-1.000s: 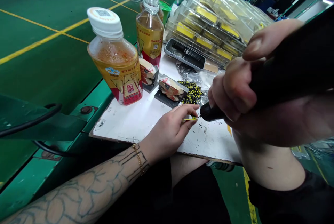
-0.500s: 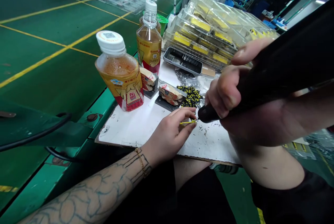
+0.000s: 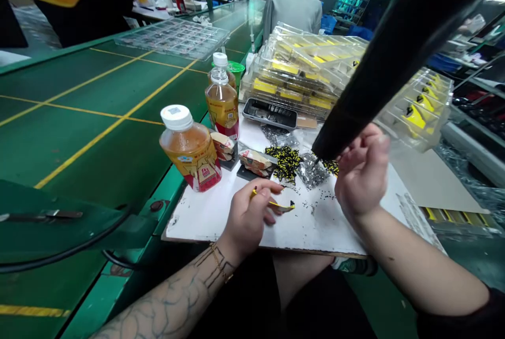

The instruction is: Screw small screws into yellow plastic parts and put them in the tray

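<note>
My left hand (image 3: 249, 212) is closed on a small yellow plastic piece (image 3: 281, 206) with a dark bit at its tip, held low above the white board (image 3: 315, 233). Just right of the black electric screwdriver (image 3: 355, 94), my right hand (image 3: 365, 176) is raised with its fingers loosely curled and apart, seemingly off the tool. The screwdriver slants down, its tip over a clear bag of small dark parts (image 3: 313, 171). Beside that bag lies a pile of black-and-yellow small parts (image 3: 286, 162). Tiny black bits are scattered over the board.
Two drink bottles (image 3: 191, 152) (image 3: 222, 105) stand at the left. Two taped blocks (image 3: 255, 162) (image 3: 224, 147) sit near them. Behind are a grey tray (image 3: 269, 113) and stacked clear trays (image 3: 292, 73) of yellow pieces. A green conveyor (image 3: 98, 118) runs alongside; a person (image 3: 294, 7) sits ahead.
My right hand has let go of the screwdriver, which now points down away from my left hand. My left hand has turned the yellow piece, and the head view has tilted up.
</note>
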{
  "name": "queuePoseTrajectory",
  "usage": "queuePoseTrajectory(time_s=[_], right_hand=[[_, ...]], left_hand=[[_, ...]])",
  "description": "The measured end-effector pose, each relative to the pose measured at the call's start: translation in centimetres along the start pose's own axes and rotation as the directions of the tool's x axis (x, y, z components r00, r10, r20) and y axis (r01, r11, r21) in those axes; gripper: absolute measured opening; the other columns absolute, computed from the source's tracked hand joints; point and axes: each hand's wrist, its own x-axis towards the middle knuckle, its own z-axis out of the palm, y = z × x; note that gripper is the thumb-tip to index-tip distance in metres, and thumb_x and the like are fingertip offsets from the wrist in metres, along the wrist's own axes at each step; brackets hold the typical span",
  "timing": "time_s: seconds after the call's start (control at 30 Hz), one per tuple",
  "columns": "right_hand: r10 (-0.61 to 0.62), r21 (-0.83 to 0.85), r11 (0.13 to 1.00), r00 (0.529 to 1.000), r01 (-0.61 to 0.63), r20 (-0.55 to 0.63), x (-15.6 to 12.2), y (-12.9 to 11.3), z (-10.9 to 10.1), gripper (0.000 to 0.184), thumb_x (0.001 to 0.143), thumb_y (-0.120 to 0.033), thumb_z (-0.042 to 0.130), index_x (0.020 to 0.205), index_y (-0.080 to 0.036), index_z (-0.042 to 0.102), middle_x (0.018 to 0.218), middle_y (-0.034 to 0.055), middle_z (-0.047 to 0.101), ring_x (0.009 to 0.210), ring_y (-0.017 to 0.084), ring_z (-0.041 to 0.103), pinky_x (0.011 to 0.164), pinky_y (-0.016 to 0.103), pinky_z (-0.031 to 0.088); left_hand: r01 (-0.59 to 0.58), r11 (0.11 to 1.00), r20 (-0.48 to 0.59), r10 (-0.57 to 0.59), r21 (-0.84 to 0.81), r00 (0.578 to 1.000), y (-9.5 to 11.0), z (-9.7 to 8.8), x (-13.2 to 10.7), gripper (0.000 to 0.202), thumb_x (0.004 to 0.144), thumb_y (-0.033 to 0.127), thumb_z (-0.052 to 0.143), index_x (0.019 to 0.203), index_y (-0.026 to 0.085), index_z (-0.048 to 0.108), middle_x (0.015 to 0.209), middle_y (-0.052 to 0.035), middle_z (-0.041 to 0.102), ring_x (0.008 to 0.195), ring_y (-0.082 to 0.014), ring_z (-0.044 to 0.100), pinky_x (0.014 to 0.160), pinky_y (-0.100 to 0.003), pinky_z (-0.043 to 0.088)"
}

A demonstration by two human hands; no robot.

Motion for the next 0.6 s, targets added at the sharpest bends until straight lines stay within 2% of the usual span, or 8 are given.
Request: queuePoseTrajectory(time_s=[0.1, 0.17, 0.2, 0.27, 0.33, 0.43, 0.5, 0.6], right_hand=[[0.049, -0.106, 0.994, 0.997, -0.043, 0.055, -1.4, 1.9, -1.3, 0.040, 0.102, -0.051, 0.033, 0.105, -0.018, 0.056, 0.090, 0.0062, 0.058, 0.075, 0.012, 0.062, 0.071, 0.027, 0.053], [0.075, -0.168, 0.985, 0.971, -0.037, 0.227, -2.1, 1.7, -1.3, 0.046, 0.104, -0.048, 0.031, 0.098, -0.016, 0.063, 0.086, 0.0071, 0.061, 0.077, 0.013, 0.062, 0.073, 0.028, 0.052], [0.051, -0.202, 0.979, 0.941, 0.018, 0.334, -2.3, 1.4, -1.1, 0.039, 0.102, -0.046, 0.040, 0.099, -0.016, 0.065, 0.087, 0.0071, 0.063, 0.080, 0.013, 0.062, 0.075, 0.028, 0.051], [-0.031, -0.240, 0.950, 0.824, 0.201, 0.566, -2.6, 0.8, -0.4, 0.024, 0.090, -0.038, 0.065, 0.103, -0.018, 0.067, 0.094, 0.0059, 0.065, 0.085, 0.014, 0.061, 0.078, 0.028, 0.050], [-0.083, -0.220, 0.919, 0.708, 0.326, 0.702, -2.8, 0.7, 0.1, 0.019, 0.085, -0.030, 0.070, 0.100, -0.019, 0.068, 0.091, 0.0034, 0.067, 0.084, 0.013, 0.062, 0.077, 0.026, 0.049], [-0.010, -0.291, 0.905, 0.697, 0.311, 0.717, -2.9, 1.5, 0.4, 0.019, 0.092, -0.027, 0.061, 0.109, -0.021, 0.068, 0.093, 0.0020, 0.068, 0.082, 0.010, 0.062, 0.074, 0.022, 0.049], [-0.010, -0.322, 0.884, 0.702, 0.340, 0.712, -2.9, 2.1, 0.4, 0.023, 0.094, -0.030, 0.059, 0.114, -0.024, 0.069, 0.097, 0.0024, 0.068, 0.084, 0.010, 0.063, 0.073, 0.021, 0.049], [-0.080, -0.353, 0.832, 0.722, 0.428, 0.688, -2.9, 2.7, 0.4, 0.021, 0.093, -0.034, 0.061, 0.109, -0.027, 0.072, 0.103, 0.0029, 0.067, 0.086, 0.011, 0.064, 0.073, 0.022, 0.049]], left_hand=[[0.050, 0.997, -0.010, -0.051, -0.061, 0.999, -0.1, -0.1, 0.2, 0.041, 0.098, 0.045, 0.041, 0.100, 0.012, 0.066, 0.056, 0.0045, 0.050, 0.039, -0.0074, 0.039, 0.037, -0.019, 0.030], [0.039, 0.999, 0.003, -0.039, -0.034, 0.999, -0.2, -0.1, 0.3, 0.039, 0.099, 0.047, 0.044, 0.103, 0.014, 0.064, 0.054, 0.0072, 0.043, 0.041, -0.0069, 0.033, 0.041, -0.019, 0.027], [0.035, 0.999, 0.004, -0.035, -0.017, 0.999, -0.2, 0.0, 0.4, 0.036, 0.098, 0.048, 0.048, 0.105, 0.015, 0.063, 0.054, 0.0081, 0.041, 0.043, -0.0071, 0.032, 0.042, -0.019, 0.027], [0.053, 0.998, -0.029, -0.053, 0.016, 0.998, -0.2, 0.0, 0.4, 0.038, 0.097, 0.051, 0.053, 0.112, 0.017, 0.060, 0.056, 0.0083, 0.040, 0.047, -0.0083, 0.035, 0.045, -0.019, 0.028], [0.075, 0.995, -0.091, -0.070, 0.060, 0.993, -0.2, 0.1, 0.5, 0.042, 0.095, 0.055, 0.054, 0.111, 0.017, 0.060, 0.062, 0.0054, 0.048, 0.053, -0.0099, 0.042, 0.049, -0.020, 0.034], [0.079, 0.991, -0.131, -0.065, 0.109, 0.989, 0.1, 0.2, 0.6, 0.045, 0.093, 0.059, 0.056, 0.104, 0.016, 0.063, 0.062, 0.0044, 0.048, 0.053, -0.0109, 0.042, 0.048, -0.021, 0.033], [0.057, 0.988, -0.151, -0.034, 0.145, 0.988, 0.3, 0.3, 0.8, 0.045, 0.089, 0.060, 0.061, 0.100, 0.016, 0.065, 0.066, 0.0022, 0.055, 0.056, -0.0128, 0.048, 0.050, -0.022, 0.038], [-0.013, 0.971, -0.159, 0.052, 0.240, 0.986, 1.0, 0.3, 0.9, 0.042, 0.085, 0.057, 0.067, 0.098, 0.017, 0.067, 0.084, -0.0055, 0.067, 0.079, -0.0227, 0.063, 0.067, -0.030, 0.052]])
